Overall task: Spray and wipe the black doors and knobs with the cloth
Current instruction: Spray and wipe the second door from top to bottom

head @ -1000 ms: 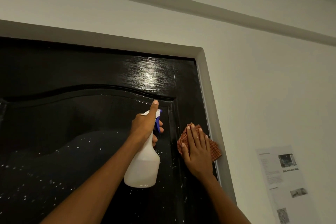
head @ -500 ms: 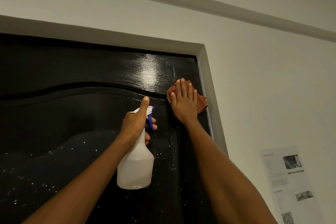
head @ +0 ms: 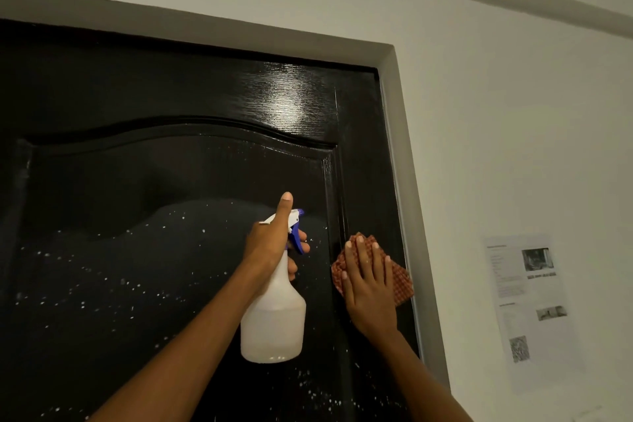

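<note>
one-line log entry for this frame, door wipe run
left hand: holds spray bottle | right hand: flat, presses checked cloth on black door right edge | droplets on panel

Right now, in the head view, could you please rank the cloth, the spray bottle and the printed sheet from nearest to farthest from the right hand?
1. cloth: under the right hand, pressed on the door.
2. spray bottle: just left, gripped by the left hand.
3. printed sheet: on the wall, far right.
</note>
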